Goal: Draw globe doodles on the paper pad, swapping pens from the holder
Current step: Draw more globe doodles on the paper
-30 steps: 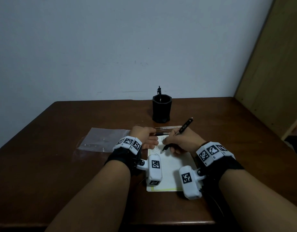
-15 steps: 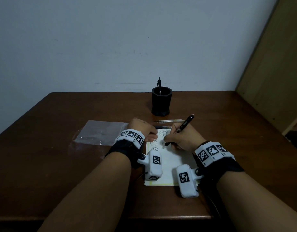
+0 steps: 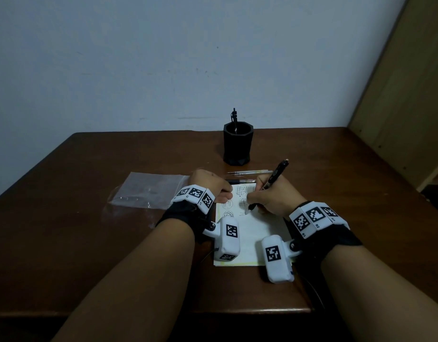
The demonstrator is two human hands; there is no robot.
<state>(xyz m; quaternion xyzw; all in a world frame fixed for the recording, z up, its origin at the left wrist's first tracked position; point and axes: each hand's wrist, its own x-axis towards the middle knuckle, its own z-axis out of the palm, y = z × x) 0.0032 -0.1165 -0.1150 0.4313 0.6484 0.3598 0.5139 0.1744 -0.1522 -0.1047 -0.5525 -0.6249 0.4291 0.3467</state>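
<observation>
Right hand (image 3: pixel 274 196) gripping a black pen (image 3: pixel 276 173) tip-down on the paper pad (image 3: pixel 257 228), left hand (image 3: pixel 209 186) resting relaxed on its far-left corner

The view is dim and bluish, lit softly and evenly, with the wall (image 3: pixel 139 58) darkening toward its upper corners. The dark table (image 3: pixel 65 218) carries only faint shadows, while the white paper pad (image 3: pixel 260 228) is the brightest patch, slightly soft and grainy. Wide-angle distortion bends the table's edges.

Holder (image 3: pixel 237 144) behind pad (image 3: pixel 252 233), on table (image 3: pixel 89 218)
</observation>
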